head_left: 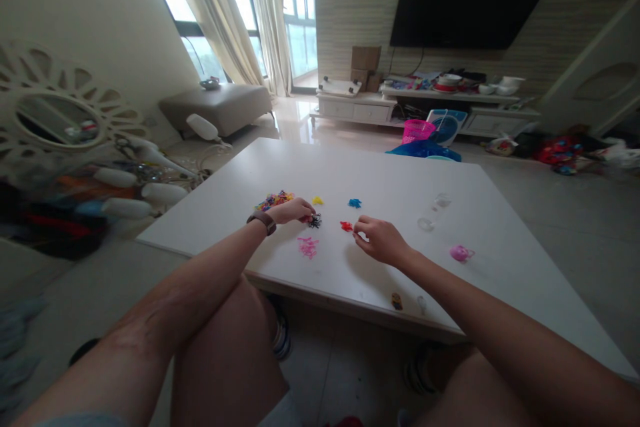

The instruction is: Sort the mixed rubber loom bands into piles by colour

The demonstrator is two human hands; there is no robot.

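Observation:
My left hand (pixel 296 210) reaches over the table, a watch on its wrist, fingers drawn together at the edge of a small black pile (pixel 315 221). To the right, my right hand (pixel 384 241) has its thumb and fingertips close together beside a small red pile (pixel 346 226). Whether anything sits in either hand's fingertips is too small to make out. A larger heap of mixed-coloured small pieces (pixel 275 199) lies behind my left wrist. Around the hands are a pink pile (pixel 308 247), a yellow pile (pixel 318 201) and a blue pile (pixel 355 203) of similar thin little pieces.
Everything rests on a white table (pixel 400 177). On its right are clear plastic pieces (pixel 434 212) and a pink item (pixel 461 253). A small yellow-brown figure (pixel 397 301) and a clear piece (pixel 422 305) lie near the front edge. Beyond stands a pink basket (pixel 418 130).

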